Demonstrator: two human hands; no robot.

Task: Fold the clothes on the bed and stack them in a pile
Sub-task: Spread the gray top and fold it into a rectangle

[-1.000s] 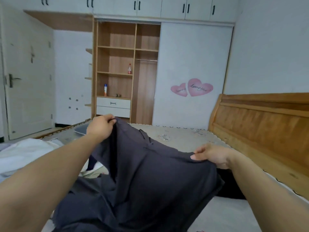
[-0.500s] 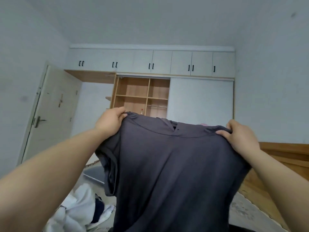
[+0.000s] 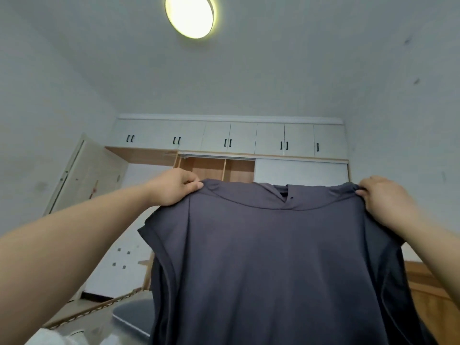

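Both hands, left (image 3: 175,188) and right (image 3: 380,197), pinch the shirt (image 3: 273,257) by its shoulders, held up hanging straight. Looks like the spreading step; next, lay it flat on the bed.

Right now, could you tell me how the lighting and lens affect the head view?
Head view: the ceiling lamp glares, its centre blown out; wide-angle bending curves the door and cabinets; the bottom-left corner is blurred; the dark grey shirt, held by left hand and right hand, stays evenly lit.
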